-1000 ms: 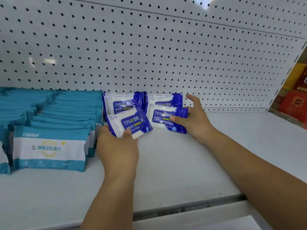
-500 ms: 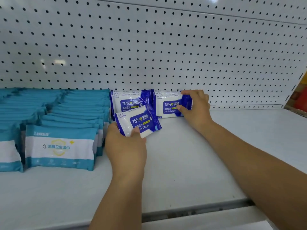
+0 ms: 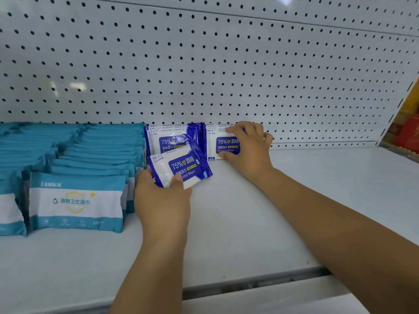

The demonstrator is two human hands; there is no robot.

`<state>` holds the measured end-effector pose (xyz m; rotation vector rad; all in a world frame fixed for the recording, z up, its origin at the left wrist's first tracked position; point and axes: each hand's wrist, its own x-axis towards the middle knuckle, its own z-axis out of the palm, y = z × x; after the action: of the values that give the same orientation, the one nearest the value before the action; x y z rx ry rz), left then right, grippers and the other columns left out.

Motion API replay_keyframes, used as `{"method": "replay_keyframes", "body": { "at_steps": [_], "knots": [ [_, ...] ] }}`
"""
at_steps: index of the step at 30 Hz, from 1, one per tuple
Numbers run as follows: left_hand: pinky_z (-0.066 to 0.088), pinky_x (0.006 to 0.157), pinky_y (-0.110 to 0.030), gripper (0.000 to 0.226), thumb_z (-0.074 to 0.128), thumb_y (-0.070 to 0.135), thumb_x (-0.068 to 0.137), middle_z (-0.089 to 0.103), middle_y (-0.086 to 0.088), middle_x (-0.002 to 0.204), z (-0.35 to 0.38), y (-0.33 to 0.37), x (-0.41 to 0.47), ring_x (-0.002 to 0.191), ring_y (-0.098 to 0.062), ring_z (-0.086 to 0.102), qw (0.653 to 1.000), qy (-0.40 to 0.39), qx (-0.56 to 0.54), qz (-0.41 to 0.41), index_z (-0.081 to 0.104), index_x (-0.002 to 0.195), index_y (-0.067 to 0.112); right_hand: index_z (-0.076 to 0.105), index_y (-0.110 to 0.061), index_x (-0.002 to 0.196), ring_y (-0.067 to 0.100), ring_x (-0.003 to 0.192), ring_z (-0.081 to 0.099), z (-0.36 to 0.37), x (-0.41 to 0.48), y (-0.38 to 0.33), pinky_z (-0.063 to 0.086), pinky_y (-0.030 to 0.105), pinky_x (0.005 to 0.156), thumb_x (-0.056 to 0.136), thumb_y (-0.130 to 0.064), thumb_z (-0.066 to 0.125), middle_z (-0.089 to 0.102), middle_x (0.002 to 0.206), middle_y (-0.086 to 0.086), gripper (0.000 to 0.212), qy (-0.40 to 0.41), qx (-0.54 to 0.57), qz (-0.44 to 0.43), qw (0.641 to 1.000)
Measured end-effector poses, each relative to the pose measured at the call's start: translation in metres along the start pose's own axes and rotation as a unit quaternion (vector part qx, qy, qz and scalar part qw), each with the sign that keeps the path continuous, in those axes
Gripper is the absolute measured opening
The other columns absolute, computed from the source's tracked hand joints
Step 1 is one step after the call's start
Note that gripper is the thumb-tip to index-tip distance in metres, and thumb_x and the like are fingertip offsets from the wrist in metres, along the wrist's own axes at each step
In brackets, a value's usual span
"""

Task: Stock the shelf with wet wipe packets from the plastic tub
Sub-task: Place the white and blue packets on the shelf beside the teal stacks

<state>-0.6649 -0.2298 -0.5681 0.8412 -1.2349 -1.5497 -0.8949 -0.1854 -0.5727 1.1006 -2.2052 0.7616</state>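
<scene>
Nearest the camera, the white shelf [image 3: 249,234] runs wide across the view, both bare forearms reaching in over its front edge. On the left, the left hand [image 3: 163,200] grips a blue-and-white wipe packet [image 3: 183,169], thumb pressed on its front face, the other fingers hidden behind it; the packet sits tilted, its right end raised, and whether its lower corner touches the shelf is hard to tell. Just beside that hand, further left, rows of teal packets [image 3: 74,200] stand upright, front to back. Deeper in, a small group of blue packets [image 3: 172,139] stands on edge, touching the teal rows. Right next to them, the right hand [image 3: 249,148] clamps another blue packet [image 3: 223,145], fingers curled over its top edge, thumb under its lower edge at shelf level, the packet upright against the pegboard back panel [image 3: 204,64]. Far right, past the shelf's end, red boxes [image 3: 408,137] show, blurred.
</scene>
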Motion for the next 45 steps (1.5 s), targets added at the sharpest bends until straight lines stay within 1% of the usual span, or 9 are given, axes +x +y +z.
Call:
{"method": "replay_keyframes", "body": {
  "at_steps": [8,11,17,23,29,33,36,40,45],
  "knots": [
    [0.061,0.075,-0.034,0.029,0.069,0.013,0.094,0.069,0.005,0.106,-0.003,0.0,0.0,0.095,-0.015,0.07,1.0,-0.006,-0.013,-0.008,0.056,0.115,0.027,0.056,-0.03,0.135,0.011,0.132,0.037,-0.018,-0.009,-0.014,0.029,0.044,0.11,0.086,-0.043,0.074,0.053,0.135,-0.013,0.054,0.025,0.17,0.024,0.985],
    [0.061,0.073,-0.031,0.029,0.068,0.013,0.095,0.07,0.004,0.108,-0.003,0.001,-0.003,0.095,-0.014,0.07,0.999,-0.039,0.003,0.013,0.059,0.118,0.027,0.049,-0.043,0.138,0.005,0.135,0.036,-0.033,-0.018,-0.033,0.035,0.046,0.114,0.085,-0.06,0.062,0.052,0.134,-0.022,0.057,-0.073,0.28,0.007,0.957],
    [0.061,0.084,-0.034,0.025,0.068,0.015,0.096,0.071,0.011,0.105,-0.019,0.01,-0.003,0.095,-0.008,0.07,0.99,-0.078,0.068,0.093,0.063,0.109,0.036,0.058,-0.057,0.113,0.009,0.12,0.05,-0.05,-0.019,-0.055,0.037,0.026,0.106,0.088,-0.051,0.068,0.057,0.12,-0.013,0.027,-0.226,0.266,-0.056,0.935],
    [0.043,0.075,-0.002,0.025,0.073,0.015,0.091,0.066,0.019,0.1,-0.051,0.029,-0.01,0.089,0.0,0.063,0.953,-0.003,0.206,0.221,0.067,0.112,0.026,0.061,-0.043,0.089,0.015,0.099,0.059,-0.045,-0.015,-0.069,0.044,0.021,0.081,0.091,-0.038,0.071,0.064,0.106,0.0,0.011,-0.147,0.289,0.002,0.946],
    [0.029,0.092,-0.033,0.034,0.081,0.021,0.082,0.066,-0.002,0.118,-0.075,0.034,0.003,0.117,-0.023,0.044,0.861,0.123,0.367,0.329,0.069,0.113,0.019,0.062,-0.025,0.104,0.016,0.095,0.036,-0.023,0.002,-0.096,0.023,0.033,0.09,0.096,-0.042,0.062,0.048,0.087,-0.009,0.018,-0.125,0.102,-0.019,0.987],
    [-0.003,0.118,-0.057,0.084,0.081,0.044,0.077,0.011,-0.004,0.168,-0.086,0.024,0.009,0.153,-0.019,-0.001,0.855,0.108,0.448,0.237,0.04,0.148,0.027,0.063,-0.022,0.116,0.021,0.12,0.041,0.001,0.014,-0.108,0.023,0.041,0.096,0.096,-0.043,0.061,0.06,0.109,-0.002,0.03,-0.109,-0.006,-0.054,0.992],
    [-0.013,0.111,-0.071,0.11,0.074,0.057,0.08,-0.033,-0.001,0.162,-0.089,0.021,0.011,0.149,-0.02,-0.032,0.857,0.053,0.491,0.146,0.003,0.16,0.029,0.053,-0.022,0.132,0.019,0.128,0.034,0.011,0.011,-0.111,0.017,0.039,0.1,0.093,-0.039,0.064,0.054,0.133,-0.005,0.044,-0.085,0.004,-0.093,0.992],
    [-0.009,0.111,-0.072,0.103,0.07,0.037,0.091,-0.044,-0.007,0.156,-0.087,0.023,0.013,0.144,-0.028,-0.041,0.858,0.017,0.501,0.111,-0.007,0.16,0.031,0.042,-0.023,0.144,0.018,0.135,0.03,0.019,0.004,-0.107,0.016,0.045,0.106,0.082,-0.051,0.073,0.045,0.142,-0.005,0.075,-0.121,-0.02,-0.142,0.982],
    [-0.007,0.111,-0.074,0.092,0.062,0.019,0.098,-0.043,-0.012,0.156,-0.079,0.024,0.016,0.144,-0.035,-0.039,0.852,0.02,0.513,0.102,-0.005,0.16,0.029,0.047,-0.025,0.138,0.019,0.131,0.035,0.022,0.021,-0.108,0.013,0.041,0.105,0.08,-0.046,0.077,0.044,0.141,-0.005,0.07,-0.1,-0.065,-0.14,0.983]
  ]
}}
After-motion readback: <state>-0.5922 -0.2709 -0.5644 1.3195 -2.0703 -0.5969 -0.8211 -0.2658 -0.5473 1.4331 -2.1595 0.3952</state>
